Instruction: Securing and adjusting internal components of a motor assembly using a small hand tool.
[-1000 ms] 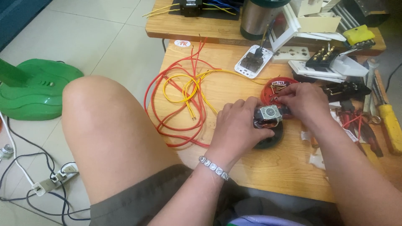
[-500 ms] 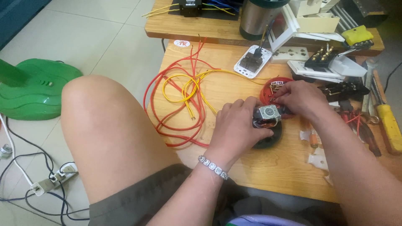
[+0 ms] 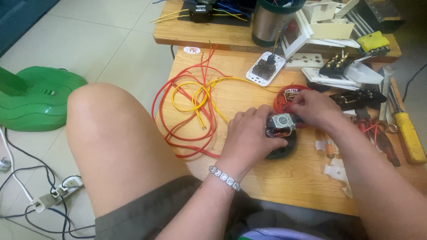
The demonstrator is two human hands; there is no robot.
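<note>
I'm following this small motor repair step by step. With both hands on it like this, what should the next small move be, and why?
Probably keep the left hand clamped on the small motor and let the right hand finish its fine work at the motor's far side. The motor sits on a black round base, and the right fingertips are at its edge beside the red dish of small parts, so steadying seems needed first.

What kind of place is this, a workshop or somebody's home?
Probably a small home repair corner for electrical work. A low wooden table on a tiled floor holds loose red and yellow wires, a yellow-handled screwdriver and a small motor in the left hand.
</note>
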